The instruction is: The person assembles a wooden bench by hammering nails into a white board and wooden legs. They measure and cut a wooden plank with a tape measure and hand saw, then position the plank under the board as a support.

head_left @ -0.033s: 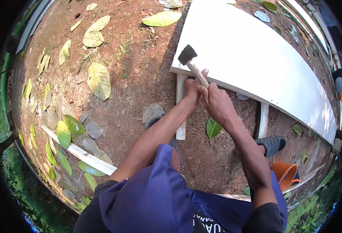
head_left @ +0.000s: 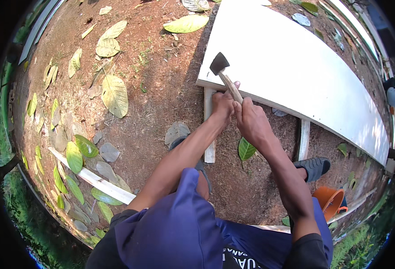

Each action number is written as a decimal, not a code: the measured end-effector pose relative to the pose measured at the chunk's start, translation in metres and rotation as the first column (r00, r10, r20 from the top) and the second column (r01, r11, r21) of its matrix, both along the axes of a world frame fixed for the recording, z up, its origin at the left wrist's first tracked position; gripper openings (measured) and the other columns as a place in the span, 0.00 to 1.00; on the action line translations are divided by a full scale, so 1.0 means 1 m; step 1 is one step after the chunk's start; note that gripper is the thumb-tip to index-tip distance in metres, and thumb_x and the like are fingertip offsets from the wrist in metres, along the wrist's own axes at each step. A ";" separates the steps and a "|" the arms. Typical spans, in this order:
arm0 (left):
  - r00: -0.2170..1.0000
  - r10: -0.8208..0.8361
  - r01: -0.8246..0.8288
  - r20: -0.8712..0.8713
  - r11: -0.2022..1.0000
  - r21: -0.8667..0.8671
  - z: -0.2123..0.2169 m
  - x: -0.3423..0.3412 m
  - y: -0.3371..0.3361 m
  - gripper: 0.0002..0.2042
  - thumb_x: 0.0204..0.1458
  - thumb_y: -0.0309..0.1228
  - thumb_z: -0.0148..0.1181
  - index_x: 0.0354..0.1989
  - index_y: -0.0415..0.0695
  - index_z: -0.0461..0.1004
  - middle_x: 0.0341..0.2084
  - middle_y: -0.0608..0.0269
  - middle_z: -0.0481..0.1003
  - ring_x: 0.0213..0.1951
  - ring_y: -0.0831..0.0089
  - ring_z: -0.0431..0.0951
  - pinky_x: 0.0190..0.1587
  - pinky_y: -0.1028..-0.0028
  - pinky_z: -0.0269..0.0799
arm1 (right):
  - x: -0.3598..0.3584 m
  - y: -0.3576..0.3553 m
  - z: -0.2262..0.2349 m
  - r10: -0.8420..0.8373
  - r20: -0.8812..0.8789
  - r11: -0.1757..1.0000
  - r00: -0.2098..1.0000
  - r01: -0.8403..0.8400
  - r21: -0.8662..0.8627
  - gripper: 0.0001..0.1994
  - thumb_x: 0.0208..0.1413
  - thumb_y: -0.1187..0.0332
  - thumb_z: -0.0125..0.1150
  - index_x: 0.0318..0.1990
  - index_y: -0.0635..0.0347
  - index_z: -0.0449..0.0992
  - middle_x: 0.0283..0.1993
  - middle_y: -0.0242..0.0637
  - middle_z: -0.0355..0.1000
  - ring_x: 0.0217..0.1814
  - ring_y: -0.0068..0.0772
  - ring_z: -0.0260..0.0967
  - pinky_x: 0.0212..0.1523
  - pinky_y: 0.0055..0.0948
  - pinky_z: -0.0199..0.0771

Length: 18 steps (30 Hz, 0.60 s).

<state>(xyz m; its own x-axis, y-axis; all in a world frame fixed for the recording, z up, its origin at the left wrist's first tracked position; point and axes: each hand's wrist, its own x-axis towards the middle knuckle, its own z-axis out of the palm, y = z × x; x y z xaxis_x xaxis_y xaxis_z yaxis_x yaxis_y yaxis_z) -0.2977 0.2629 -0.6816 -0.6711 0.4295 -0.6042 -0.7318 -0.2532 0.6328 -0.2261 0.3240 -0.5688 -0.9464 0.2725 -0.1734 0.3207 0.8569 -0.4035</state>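
Fingers (head_left: 247,104) of our right hand (head_left: 255,120) wrap closed around the hatchet (head_left: 228,81), low on its pale wooden handle. We see its dark, flared head over the smooth white board (head_left: 291,62), near one corner; contact unclear. Our left hand (head_left: 222,106) sits at the board's edge beside a squared wooden leg (head_left: 210,150), fingers curled; partly hidden, so we cannot tell what they grip. Around us: reddish, gritty soil (head_left: 157,80), oval leaves (head_left: 115,95), an orange bucket (head_left: 322,197).
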 end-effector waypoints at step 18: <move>0.991 0.104 -0.103 -0.078 0.994 0.026 -0.029 -0.014 0.002 0.20 0.51 0.48 0.72 0.23 0.45 0.73 0.09 0.75 0.60 0.08 0.82 0.55 0.10 0.73 0.47 | -0.015 -0.014 0.073 -0.084 -0.478 0.981 0.874 -0.011 -0.193 0.18 0.74 0.56 0.45 0.39 0.64 0.68 0.17 0.38 0.64 0.16 0.31 0.65 0.18 0.35 0.62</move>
<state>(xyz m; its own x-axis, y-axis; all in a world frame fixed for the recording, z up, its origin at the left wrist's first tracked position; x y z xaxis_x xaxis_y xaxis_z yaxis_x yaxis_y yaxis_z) -0.3119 0.2648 -0.7102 -0.7581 0.3680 -0.5384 -0.6486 -0.3397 0.6811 -0.2409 0.3105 -0.4959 -0.9147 0.3166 0.2512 0.0749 0.7436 -0.6644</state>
